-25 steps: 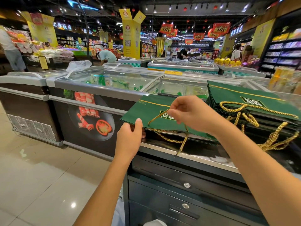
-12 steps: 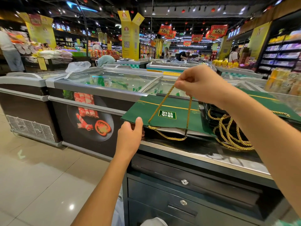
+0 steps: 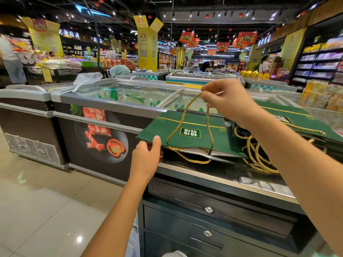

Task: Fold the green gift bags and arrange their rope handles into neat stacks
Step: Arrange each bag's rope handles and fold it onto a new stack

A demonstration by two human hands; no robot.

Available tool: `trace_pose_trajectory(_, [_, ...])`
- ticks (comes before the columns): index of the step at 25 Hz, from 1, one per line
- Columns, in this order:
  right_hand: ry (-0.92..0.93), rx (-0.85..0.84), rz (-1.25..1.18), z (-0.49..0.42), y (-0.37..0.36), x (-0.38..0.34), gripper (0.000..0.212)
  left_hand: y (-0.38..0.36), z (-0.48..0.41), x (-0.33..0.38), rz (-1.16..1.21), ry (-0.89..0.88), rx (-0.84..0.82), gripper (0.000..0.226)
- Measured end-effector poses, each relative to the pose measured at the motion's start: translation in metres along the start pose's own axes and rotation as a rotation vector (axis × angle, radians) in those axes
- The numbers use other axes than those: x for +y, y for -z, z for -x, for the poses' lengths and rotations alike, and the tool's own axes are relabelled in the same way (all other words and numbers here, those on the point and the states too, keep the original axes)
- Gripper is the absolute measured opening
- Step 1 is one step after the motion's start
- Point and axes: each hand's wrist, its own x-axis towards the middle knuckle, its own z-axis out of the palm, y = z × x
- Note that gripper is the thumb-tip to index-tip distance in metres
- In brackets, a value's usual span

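A flat green gift bag (image 3: 219, 135) with a gold line and a logo lies on the steel counter top (image 3: 213, 172). My left hand (image 3: 146, 160) grips its near left corner, thumb on top. My right hand (image 3: 225, 99) pinches the bag's gold rope handle (image 3: 182, 120) and holds it taut, high above the bag. A second rope loop (image 3: 191, 160) hangs out under the bag's front edge. To the right, partly behind my right forearm, a stack of green bags (image 3: 297, 119) lies with a tangle of gold ropes (image 3: 258, 158) spilling forward.
The counter has locked dark drawers (image 3: 207, 210) below. Glass-topped chest freezers (image 3: 118, 97) stand just behind and to the left. Tiled floor (image 3: 42, 201) lies to my left. Yellow packages (image 3: 323, 97) sit at the far right; shoppers stand in the distance.
My right hand has lifted the rope handle from the bag's surface to high above it, pulling the loop taut. The left hand has kept its hold on the corner.
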Motion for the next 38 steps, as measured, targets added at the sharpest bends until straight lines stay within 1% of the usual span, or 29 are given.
trace_pose_trajectory(2, [0.022, -0.066, 0.117, 0.006, -0.009, 0.011, 0.042, 0.001, 0.001, 0.001, -0.003, -0.006, 0.006, 0.044])
trace_pose_trajectory(4, [0.062, -0.128, 0.184, 0.018, -0.021, 0.018, 0.053, 0.001, 0.001, 0.0, 0.009, -0.021, 0.009, 0.044])
trace_pose_trajectory(7, [0.106, -0.332, 0.199, 0.041, -0.046, 0.027, 0.069, 0.0, -0.001, -0.002, 0.024, -0.036, 0.01, 0.047])
trace_pose_trajectory(9, [0.121, -0.455, 0.303, 0.053, -0.065, 0.03, 0.079, 0.0, -0.003, -0.005, 0.018, -0.035, 0.009, 0.05])
trace_pose_trajectory(10, [0.138, -0.464, 0.411, 0.057, -0.075, 0.032, 0.08, 0.0, -0.002, -0.005, 0.016, -0.034, 0.008, 0.05])
trace_pose_trajectory(12, [0.205, -0.381, 0.628, 0.06, -0.09, 0.034, 0.072, 0.0, -0.002, -0.005, 0.013, -0.028, 0.011, 0.05])
trace_pose_trajectory(13, [0.245, -0.324, 0.682, 0.059, -0.095, 0.035, 0.065, 0.0, -0.002, -0.004, 0.025, -0.027, 0.008, 0.051])
trace_pose_trajectory(15, [0.294, -0.252, 0.695, 0.053, -0.101, 0.036, 0.053, 0.0, -0.001, -0.001, 0.103, -0.032, -0.005, 0.054])
trace_pose_trajectory(18, [0.264, -0.156, 0.592, 0.044, -0.093, 0.033, 0.051, 0.001, 0.003, 0.003, 0.18, -0.063, -0.031, 0.05])
trace_pose_trajectory(21, [0.255, 0.036, 0.4, 0.036, -0.07, 0.023, 0.048, 0.004, 0.004, 0.002, 0.172, -0.08, -0.085, 0.05])
trace_pose_trajectory(23, [0.27, 0.179, 0.24, 0.032, -0.051, 0.015, 0.044, 0.006, 0.004, 0.006, 0.147, -0.033, -0.155, 0.052])
trace_pose_trajectory(25, [0.266, 0.3, 0.06, 0.028, -0.035, 0.007, 0.035, 0.01, 0.006, 0.017, 0.17, -0.012, -0.232, 0.056])
trace_pose_trajectory(27, [0.226, 0.379, -0.167, 0.026, -0.023, 0.0, 0.024, 0.009, 0.011, 0.03, 0.292, 0.063, -0.273, 0.061])
trace_pose_trajectory(28, [0.185, 0.399, -0.304, 0.025, -0.021, -0.002, 0.02, 0.008, 0.014, 0.037, 0.386, 0.134, -0.307, 0.06])
trace_pose_trajectory(30, [0.059, 0.413, -0.58, 0.026, -0.021, -0.009, 0.017, 0.005, 0.023, 0.046, 0.564, 0.27, -0.43, 0.058])
trace_pose_trajectory(31, [-0.009, 0.4, -0.714, 0.028, -0.024, -0.012, 0.017, 0.004, 0.027, 0.049, 0.635, 0.3, -0.474, 0.054])
trace_pose_trajectory(32, [-0.065, 0.379, -0.832, 0.031, -0.027, -0.014, 0.017, 0.003, 0.028, 0.05, 0.709, 0.306, -0.476, 0.051])
trace_pose_trajectory(33, [-0.097, 0.353, -0.914, 0.033, -0.031, -0.013, 0.017, 0.003, 0.029, 0.05, 0.782, 0.302, -0.439, 0.048])
trace_pose_trajectory(34, [-0.106, 0.332, -0.939, 0.035, -0.035, -0.011, 0.016, 0.004, 0.029, 0.05, 0.835, 0.288, -0.377, 0.045])
trace_pose_trajectory(36, [-0.112, 0.321, -0.859, 0.038, -0.043, 0.0, 0.012, 0.009, 0.026, 0.045, 0.861, 0.239, -0.27, 0.043])
trace_pose_trajectory(38, [-0.154, 0.269, -0.796, 0.044, -0.047, 0.01, 0.01, 0.019, 0.022, 0.042, 0.855, 0.191, -0.222, 0.042])
